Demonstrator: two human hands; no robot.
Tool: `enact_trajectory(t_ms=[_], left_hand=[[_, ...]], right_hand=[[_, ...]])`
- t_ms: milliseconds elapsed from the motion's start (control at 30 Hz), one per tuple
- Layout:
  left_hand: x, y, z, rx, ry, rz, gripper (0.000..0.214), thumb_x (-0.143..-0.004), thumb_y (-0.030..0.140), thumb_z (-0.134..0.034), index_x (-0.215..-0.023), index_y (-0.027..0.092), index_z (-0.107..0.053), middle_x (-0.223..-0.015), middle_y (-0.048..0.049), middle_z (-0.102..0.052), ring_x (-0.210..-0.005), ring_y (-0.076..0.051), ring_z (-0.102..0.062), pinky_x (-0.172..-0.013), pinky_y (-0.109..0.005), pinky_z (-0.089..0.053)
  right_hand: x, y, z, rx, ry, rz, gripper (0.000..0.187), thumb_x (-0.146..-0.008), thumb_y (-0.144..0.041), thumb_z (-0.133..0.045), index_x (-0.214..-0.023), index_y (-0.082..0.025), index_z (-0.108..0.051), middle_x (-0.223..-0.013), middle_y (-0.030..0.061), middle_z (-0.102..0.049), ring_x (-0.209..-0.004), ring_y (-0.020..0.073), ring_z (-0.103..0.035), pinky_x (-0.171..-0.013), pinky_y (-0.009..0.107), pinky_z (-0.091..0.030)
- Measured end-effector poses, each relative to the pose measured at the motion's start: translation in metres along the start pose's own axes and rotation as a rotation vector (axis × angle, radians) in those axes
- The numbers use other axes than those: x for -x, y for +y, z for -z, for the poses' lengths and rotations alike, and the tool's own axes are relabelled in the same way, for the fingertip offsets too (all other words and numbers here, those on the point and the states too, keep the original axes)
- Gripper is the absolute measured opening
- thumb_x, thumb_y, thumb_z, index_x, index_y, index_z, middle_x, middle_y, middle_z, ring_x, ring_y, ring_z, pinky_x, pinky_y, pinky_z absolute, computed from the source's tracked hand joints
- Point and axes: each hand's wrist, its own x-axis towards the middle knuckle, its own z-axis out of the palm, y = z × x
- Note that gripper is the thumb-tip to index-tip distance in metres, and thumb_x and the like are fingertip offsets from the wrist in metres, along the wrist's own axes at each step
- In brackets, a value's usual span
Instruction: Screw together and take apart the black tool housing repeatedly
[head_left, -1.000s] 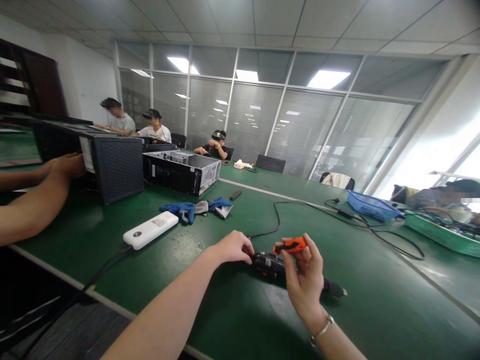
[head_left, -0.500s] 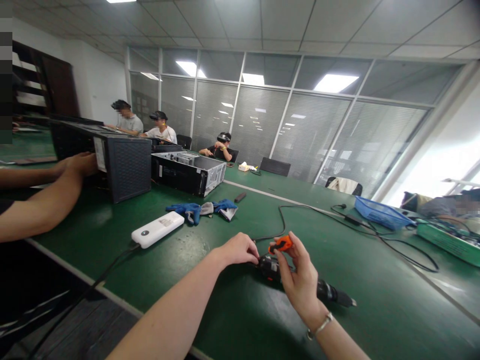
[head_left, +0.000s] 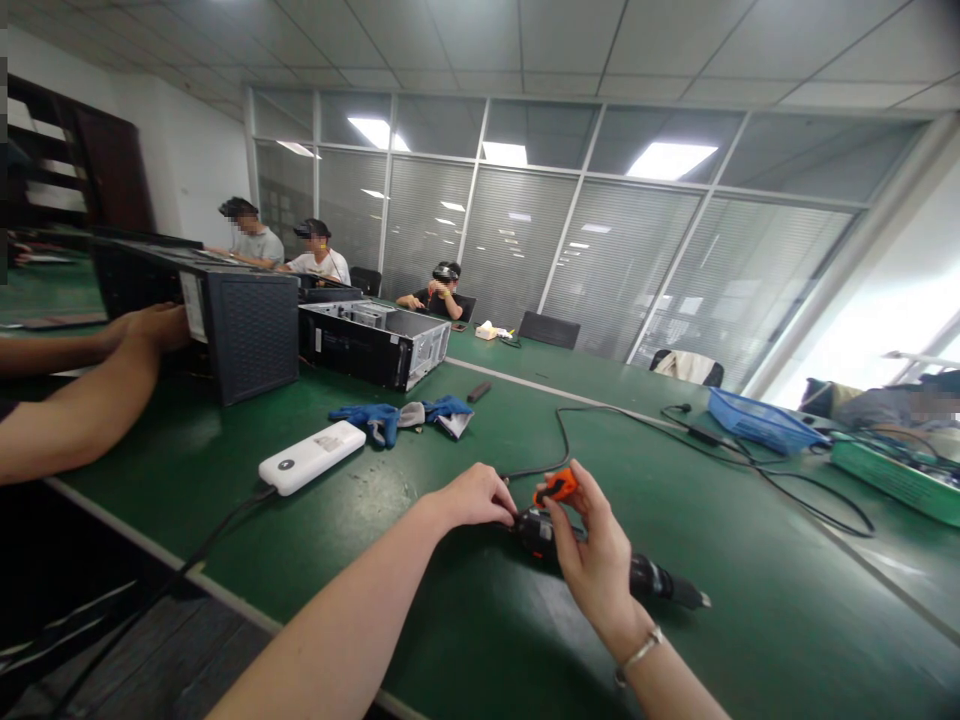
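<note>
A black electric screwdriver (head_left: 645, 578) lies on the green table (head_left: 750, 620), its tip pointing right and a black cord (head_left: 559, 440) running off its left end. My left hand (head_left: 474, 497) rests at the tool's cord end with curled fingers pinching it. My right hand (head_left: 592, 555) sits over the tool's body, fingers pinched on a small orange piece (head_left: 556, 486) held just above the tool.
A white power strip (head_left: 311, 456), blue gloves (head_left: 401, 416), and two open computer cases (head_left: 375, 343) lie to the left. Another person's arms (head_left: 82, 400) reach to the nearer case. A blue basket (head_left: 757, 417) and green tray (head_left: 892, 478) stand at right. Several people sit at the far end.
My right hand has brought the orange piece down and left, closer to the screwdriver's body. My left hand stays at the cord end. The camera view has shifted slightly.
</note>
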Motion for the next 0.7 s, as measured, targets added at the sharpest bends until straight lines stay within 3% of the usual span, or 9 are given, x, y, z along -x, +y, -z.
enact_trajectory(t_ms=[200, 367, 533, 600, 700], left_hand=[[-0.001, 0.004, -0.001, -0.011, -0.019, 0.049, 0.021, -0.072, 0.018, -0.070, -0.090, 0.019, -0.078, -0.078, 0.0003, -0.075, -0.073, -0.015, -0.066, -0.068, -0.019, -0.045], [0.000, 0.006, -0.001, -0.010, 0.005, 0.032, 0.017, -0.073, 0.017, -0.069, -0.087, 0.019, -0.078, -0.074, 0.0007, -0.075, -0.072, -0.015, -0.066, -0.067, -0.018, -0.044], [-0.001, 0.006, -0.002, -0.038, 0.028, 0.040, 0.016, -0.073, 0.017, -0.069, -0.086, 0.019, -0.078, -0.076, 0.0004, -0.075, -0.071, -0.014, -0.067, -0.067, -0.018, -0.044], [-0.002, 0.006, -0.001, -0.045, 0.025, 0.035, 0.015, -0.073, 0.017, -0.069, -0.086, 0.019, -0.078, -0.074, 0.0003, -0.075, -0.069, -0.014, -0.066, -0.066, -0.018, -0.044], [-0.002, 0.007, -0.001, -0.052, 0.025, 0.021, 0.015, -0.073, 0.017, -0.070, -0.085, 0.018, -0.078, -0.072, -0.0002, -0.075, -0.069, -0.014, -0.066, -0.065, -0.018, -0.044]], right_hand=[[-0.004, -0.007, -0.003, 0.036, -0.119, 0.014, 0.049, -0.094, -0.021, -0.046, -0.141, -0.024, -0.034, -0.114, 0.0098, -0.063, -0.099, 0.0197, -0.065, -0.085, 0.038, -0.056], [-0.011, -0.016, -0.005, 0.095, -0.088, 0.070, 0.039, -0.091, -0.024, -0.053, -0.129, -0.024, -0.048, -0.106, 0.0093, -0.061, -0.095, 0.0208, -0.063, -0.081, 0.036, -0.056], [-0.010, -0.015, -0.008, 0.044, -0.177, 0.004, 0.049, -0.096, -0.019, -0.040, -0.143, -0.023, -0.030, -0.114, 0.0099, -0.062, -0.099, 0.0184, -0.064, -0.085, 0.034, -0.056], [-0.010, -0.013, -0.008, 0.061, -0.159, 0.010, 0.051, -0.095, -0.021, -0.041, -0.144, -0.022, -0.027, -0.122, 0.0124, -0.058, -0.107, 0.0206, -0.061, -0.088, 0.038, -0.054], [-0.010, -0.012, -0.008, 0.128, -0.094, 0.045, 0.049, -0.092, -0.026, -0.051, -0.138, -0.022, -0.037, -0.116, 0.0129, -0.057, -0.104, 0.0236, -0.061, -0.086, 0.041, -0.055]])
